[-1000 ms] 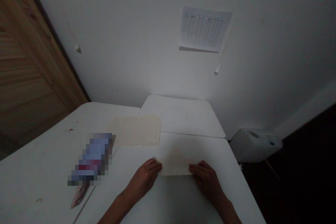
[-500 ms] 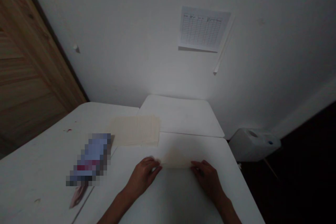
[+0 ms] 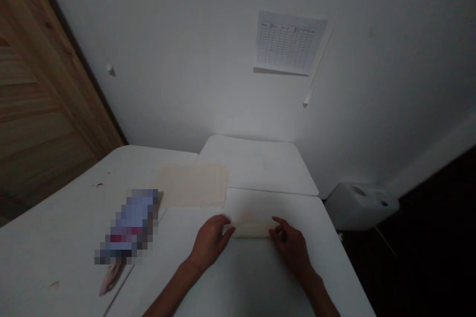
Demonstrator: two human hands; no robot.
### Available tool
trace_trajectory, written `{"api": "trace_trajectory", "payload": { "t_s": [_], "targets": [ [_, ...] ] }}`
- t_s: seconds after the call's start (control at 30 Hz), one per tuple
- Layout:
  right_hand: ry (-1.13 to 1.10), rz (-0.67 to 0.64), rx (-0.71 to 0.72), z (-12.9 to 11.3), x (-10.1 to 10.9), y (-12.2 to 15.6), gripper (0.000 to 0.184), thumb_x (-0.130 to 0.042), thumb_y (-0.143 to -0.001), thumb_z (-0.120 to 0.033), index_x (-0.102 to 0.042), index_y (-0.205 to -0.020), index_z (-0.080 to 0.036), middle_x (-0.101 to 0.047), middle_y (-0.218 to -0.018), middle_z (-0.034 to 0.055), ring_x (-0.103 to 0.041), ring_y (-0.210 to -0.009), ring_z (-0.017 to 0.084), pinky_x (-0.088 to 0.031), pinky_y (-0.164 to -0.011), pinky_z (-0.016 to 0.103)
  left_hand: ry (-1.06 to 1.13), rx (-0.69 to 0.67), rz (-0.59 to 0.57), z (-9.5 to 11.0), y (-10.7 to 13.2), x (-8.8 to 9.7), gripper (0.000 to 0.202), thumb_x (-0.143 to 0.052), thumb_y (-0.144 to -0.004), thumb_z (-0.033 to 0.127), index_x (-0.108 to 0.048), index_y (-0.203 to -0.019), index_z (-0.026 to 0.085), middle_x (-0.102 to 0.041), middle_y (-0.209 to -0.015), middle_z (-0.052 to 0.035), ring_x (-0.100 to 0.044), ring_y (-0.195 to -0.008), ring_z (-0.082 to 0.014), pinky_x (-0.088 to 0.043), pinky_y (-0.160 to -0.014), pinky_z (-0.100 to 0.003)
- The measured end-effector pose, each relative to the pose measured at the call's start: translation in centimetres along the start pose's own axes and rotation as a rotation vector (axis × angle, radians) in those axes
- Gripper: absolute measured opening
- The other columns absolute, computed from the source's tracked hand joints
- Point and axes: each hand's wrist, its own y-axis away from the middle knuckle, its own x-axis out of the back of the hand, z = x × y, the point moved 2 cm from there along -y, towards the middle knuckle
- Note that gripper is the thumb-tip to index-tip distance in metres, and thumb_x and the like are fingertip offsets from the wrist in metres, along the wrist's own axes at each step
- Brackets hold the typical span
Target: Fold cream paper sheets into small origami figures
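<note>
A pale cream sheet (image 3: 251, 225) lies on the white table (image 3: 238, 277) in front of me, folded or rolled into a narrow band. My left hand (image 3: 211, 241) grips its left end with curled fingers. At the right end, my right hand (image 3: 290, 245) pinches the band the same way. Behind the left hand, a stack of similar cream sheets (image 3: 193, 184) rests flat on the table.
A blurred-out blue and red object (image 3: 128, 225) lies at the left, with a pinkish item (image 3: 110, 277) poking out below it. A second white table (image 3: 260, 163) stands against the wall. On the floor at right is a white container (image 3: 360, 203). A printed chart (image 3: 286, 42) hangs on the wall.
The sheet was a broad rectangle a second ago; both hands have moved forward, turning its near edge over, so it is now a narrow band.
</note>
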Motion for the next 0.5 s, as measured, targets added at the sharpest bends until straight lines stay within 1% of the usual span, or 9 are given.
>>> {"api": "trace_trajectory", "payload": {
  "t_s": [0.13, 0.33, 0.43, 0.5],
  "targets": [
    [0.033, 0.010, -0.027, -0.31, -0.19, -0.02, 0.037, -0.050, -0.090, -0.042, -0.058, -0.122, -0.025, -0.069, -0.080, 0.0011, -0.063, -0.062, 0.017, -0.049, -0.062, 0.028, -0.043, -0.051, -0.017, 0.17, -0.25, -0.52, 0.016, -0.049, -0.092, 0.030, -0.059, -0.085, 0.020, -0.063, -0.090, -0.0072, -0.060, -0.087, -0.0226, -0.048, -0.081, -0.035],
    [0.100, 0.039, -0.032, -0.27, -0.79, 0.06, 0.036, -0.049, -0.091, -0.040, -0.057, -0.122, -0.023, -0.068, -0.082, 0.0014, -0.065, -0.070, 0.018, -0.050, -0.066, 0.028, -0.107, -0.082, -0.007, 0.15, -0.19, -1.04, 0.019, -0.044, -0.094, 0.026, -0.057, -0.082, 0.019, -0.059, -0.087, -0.0069, -0.057, -0.082, -0.0219, -0.047, -0.077, -0.034],
    [0.162, 0.079, 0.006, -0.36, -0.96, 0.14, 0.035, -0.046, -0.093, -0.038, -0.057, -0.122, -0.021, -0.068, -0.088, 0.0038, -0.065, -0.076, 0.019, -0.051, -0.068, 0.029, -0.119, -0.080, -0.005, 0.24, -0.26, -1.10, 0.019, -0.045, -0.093, 0.025, -0.057, -0.080, 0.019, -0.058, -0.085, -0.0069, -0.057, -0.080, -0.0214, -0.047, -0.074, -0.033],
    [0.249, 0.156, 0.070, -0.77, -0.98, 0.31, 0.033, -0.044, -0.095, -0.036, -0.058, -0.120, -0.020, -0.067, -0.097, 0.0075, -0.064, -0.085, 0.021, -0.052, -0.073, 0.032, -0.127, -0.081, 0.000, 0.30, -0.29, -1.11, 0.019, -0.045, -0.093, 0.024, -0.057, -0.079, 0.019, -0.058, -0.085, -0.0069, -0.057, -0.080, -0.0215, -0.047, -0.074, -0.033]
  ]
}}
